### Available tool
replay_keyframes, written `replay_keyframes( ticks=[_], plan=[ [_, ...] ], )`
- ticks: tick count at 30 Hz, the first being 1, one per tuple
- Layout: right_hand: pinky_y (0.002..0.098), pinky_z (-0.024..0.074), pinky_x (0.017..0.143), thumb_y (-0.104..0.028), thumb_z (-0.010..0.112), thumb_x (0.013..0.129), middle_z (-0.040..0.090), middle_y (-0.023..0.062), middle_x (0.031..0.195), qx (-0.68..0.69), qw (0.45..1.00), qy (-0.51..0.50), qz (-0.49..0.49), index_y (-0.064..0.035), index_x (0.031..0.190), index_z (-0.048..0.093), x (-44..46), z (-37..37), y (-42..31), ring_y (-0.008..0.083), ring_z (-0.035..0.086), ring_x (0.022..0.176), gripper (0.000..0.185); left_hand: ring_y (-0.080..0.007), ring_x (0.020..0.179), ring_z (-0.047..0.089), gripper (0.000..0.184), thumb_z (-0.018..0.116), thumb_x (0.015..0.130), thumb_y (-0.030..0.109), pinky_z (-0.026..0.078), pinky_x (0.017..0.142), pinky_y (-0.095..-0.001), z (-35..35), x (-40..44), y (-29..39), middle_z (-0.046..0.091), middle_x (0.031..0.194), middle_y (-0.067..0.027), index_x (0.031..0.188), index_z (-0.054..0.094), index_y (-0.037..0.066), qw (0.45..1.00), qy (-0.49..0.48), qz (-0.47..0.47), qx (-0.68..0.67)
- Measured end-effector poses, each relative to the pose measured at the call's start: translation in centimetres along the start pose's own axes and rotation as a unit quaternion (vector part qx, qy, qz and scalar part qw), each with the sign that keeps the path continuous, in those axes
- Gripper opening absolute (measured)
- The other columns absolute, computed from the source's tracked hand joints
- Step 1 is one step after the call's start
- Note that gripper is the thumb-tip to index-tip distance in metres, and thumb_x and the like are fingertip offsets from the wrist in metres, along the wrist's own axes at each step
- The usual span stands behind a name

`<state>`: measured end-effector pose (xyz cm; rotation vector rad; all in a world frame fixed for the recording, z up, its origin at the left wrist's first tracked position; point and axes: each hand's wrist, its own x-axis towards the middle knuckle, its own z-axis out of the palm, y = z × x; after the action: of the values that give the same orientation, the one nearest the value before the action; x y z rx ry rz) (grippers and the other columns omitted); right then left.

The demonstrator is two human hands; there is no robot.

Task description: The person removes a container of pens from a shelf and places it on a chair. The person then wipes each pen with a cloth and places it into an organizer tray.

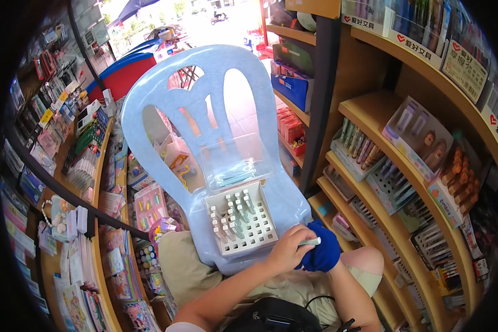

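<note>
My left hand (289, 249) is closed on a slim pen (311, 242) with a pale cap, close to a bundled blue cloth (321, 249). That cloth covers my right hand (337, 272), so its fingers are hidden and only the wrist side shows. Just left of my hands, a white box (270, 238) with a grid of square holes rests on the seat of a light blue plastic chair (296, 213). Several white-capped pens (231, 216) stand in its left and upper holes. Behind it, a clear plastic container (238, 157) holds pale green pens and leans toward the backrest.
Wooden shelves (362, 105) with boxed pens and stationery rise close on the right. More racks (100, 221) of packets and notebooks curve along the left. A black bag (285, 315) lies at my lap. Beyond the chair are a red and blue panel (128, 69) and a bright doorway.
</note>
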<state>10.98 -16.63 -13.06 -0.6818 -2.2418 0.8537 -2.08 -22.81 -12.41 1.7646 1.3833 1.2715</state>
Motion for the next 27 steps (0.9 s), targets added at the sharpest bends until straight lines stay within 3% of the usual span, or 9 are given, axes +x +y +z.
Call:
replay_keyframes(
  ticks=[1,4,7,11,13,19,22,25,27],
  plan=[
    [0.0396,0.0442,0.057,-0.022,0.067,0.060,0.057,0.0132,0.073,0.010,0.999,-0.010,-0.048,-0.0073,0.075,0.054,0.1,0.4,0.9,0.0332,0.056,0.068,0.025,-0.0275,0.086,0.055,0.018,0.062,0.076,0.006,0.044,0.077,-0.0338,-0.7,0.8,0.7,0.055,0.090,-0.0115,0.093,0.056,0.002,0.999,0.002,0.020,0.025],
    [0.0394,0.0446,0.056,-0.021,0.066,0.062,0.056,0.0142,0.068,-0.035,0.997,-0.012,0.070,-0.0066,0.072,0.053,-0.4,2.2,1.9,0.0341,0.057,0.065,0.022,-0.0298,0.089,0.055,0.019,0.060,0.078,0.011,0.043,0.081,-0.0348,-4.6,4.7,1.9,0.056,0.093,-0.0130,0.095,0.057,0.002,0.986,0.061,0.098,0.123],
    [0.0384,0.0460,0.060,-0.025,0.066,0.061,0.058,0.0170,0.070,-0.053,0.991,-0.017,0.122,-0.0057,0.068,0.056,0.3,0.7,-0.3,0.0348,0.058,0.070,0.022,-0.0272,0.086,0.057,0.021,0.061,0.075,0.004,0.044,0.077,-0.0348,-10.5,8.7,0.5,0.057,0.090,-0.0143,0.095,0.056,0.000,0.968,0.108,0.056,0.218],
    [0.0378,0.0469,0.061,-0.026,0.067,0.062,0.059,0.0170,0.069,-0.052,0.990,-0.009,0.128,-0.0050,0.064,0.057,0.2,1.0,-0.2,0.0348,0.059,0.069,0.024,-0.0253,0.080,0.058,0.017,0.061,0.074,0.005,0.045,0.072,-0.0333,-16.4,9.9,-6.6,0.059,0.083,-0.0147,0.090,0.059,0.001,0.926,0.103,-0.081,0.354],
    [0.0378,0.0467,0.060,-0.025,0.067,0.062,0.059,0.0163,0.068,-0.051,0.994,-0.005,0.094,-0.0051,0.064,0.056,-0.1,1.3,0.6,0.0346,0.058,0.067,0.023,-0.0319,0.085,0.059,0.020,0.061,0.074,0.012,0.046,0.075,-0.0365,-18.1,9.1,-10.2,0.062,0.088,-0.0153,0.090,0.062,0.001,0.911,0.036,-0.221,0.347],
    [0.0373,0.0460,0.058,-0.024,0.067,0.061,0.058,0.0146,0.065,-0.056,0.996,0.037,0.053,-0.0066,0.064,0.054,-0.5,1.8,2.0,0.0333,0.058,0.065,0.022,-0.0323,0.081,0.060,0.027,0.062,0.076,0.015,0.046,0.076,-0.0367,-18.9,8.2,-12.2,0.064,0.089,-0.0171,0.099,0.062,0.002,0.931,-0.045,-0.279,0.231],
    [0.0373,0.0456,0.057,-0.023,0.067,0.061,0.057,0.0142,0.064,-0.065,0.996,0.044,0.030,-0.0070,0.065,0.053,-0.1,1.7,1.5,0.0333,0.057,0.063,0.022,-0.0318,0.081,0.058,0.023,0.063,0.076,0.016,0.045,0.079,-0.0357,-18.5,7.8,-9.7,0.063,0.088,-0.0162,0.093,0.062,0.001,0.931,-0.005,-0.211,0.299],
    [0.0375,0.0451,0.055,-0.022,0.067,0.061,0.056,0.0140,0.064,-0.066,0.997,0.047,-0.012,-0.0069,0.065,0.053,0.0,1.5,1.5,0.0336,0.056,0.061,0.021,-0.0303,0.090,0.056,0.019,0.065,0.075,0.017,0.044,0.082,-0.0355,-17.9,6.7,-5.0,0.060,0.091,-0.0134,0.087,0.061,0.002,0.952,-0.057,-0.088,0.288],
    [0.0376,0.0447,0.054,-0.021,0.066,0.061,0.056,0.0138,0.063,-0.063,0.996,0.046,-0.030,-0.0068,0.066,0.052,0.0,1.4,1.5,0.0338,0.056,0.060,0.021,-0.0295,0.096,0.053,0.018,0.067,0.073,0.017,0.044,0.083,-0.0362,-17.5,5.6,-3.2,0.057,0.095,-0.0115,0.082,0.060,0.003,0.935,-0.166,-0.029,0.313]
  ],
)
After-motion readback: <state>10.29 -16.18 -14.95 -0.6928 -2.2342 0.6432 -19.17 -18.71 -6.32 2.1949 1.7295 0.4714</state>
